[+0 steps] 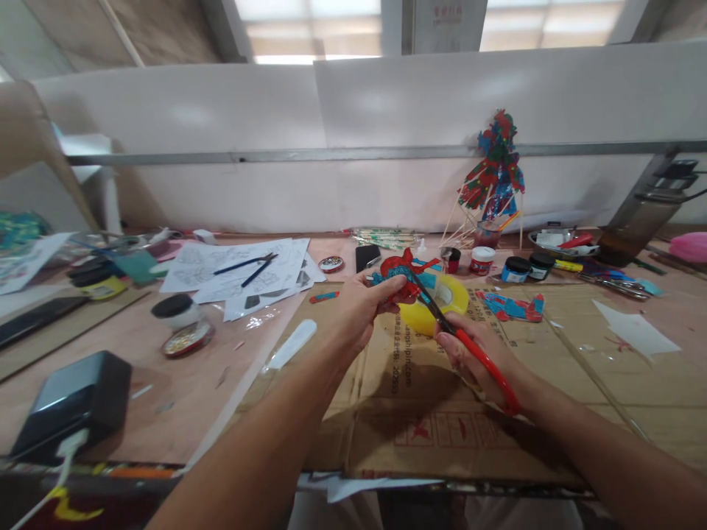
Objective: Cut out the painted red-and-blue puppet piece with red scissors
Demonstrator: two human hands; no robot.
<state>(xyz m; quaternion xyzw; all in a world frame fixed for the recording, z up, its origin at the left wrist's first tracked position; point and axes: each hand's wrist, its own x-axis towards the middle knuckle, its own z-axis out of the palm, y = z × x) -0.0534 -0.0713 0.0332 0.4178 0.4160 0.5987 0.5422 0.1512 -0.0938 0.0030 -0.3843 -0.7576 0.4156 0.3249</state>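
Observation:
Pinched in my left hand point(378, 305) is a painted cutout figure point(398, 266) in red and blue, lifted above the cardboard sheet point(387, 412). My right hand point(469, 346) grips scissors point(480, 361) with red handles, their dark blades pointing up and left against the cutout. How far the blades are apart is hard to make out. Behind both hands lies a roll of yellow tape point(457, 296), partly covered. Another red and blue cutout point(513, 305) rests on the cardboard to the right, and a small painted piece point(324, 297) lies left of my left hand.
Paint jars point(517, 269) stand along the back right, near a cup point(487, 234) holding painted figures on sticks. Drawing sheets point(237, 269) with pencils lie at left. A black box point(74, 401) with a white cable sits front left. A bottle point(635, 221) leans far right.

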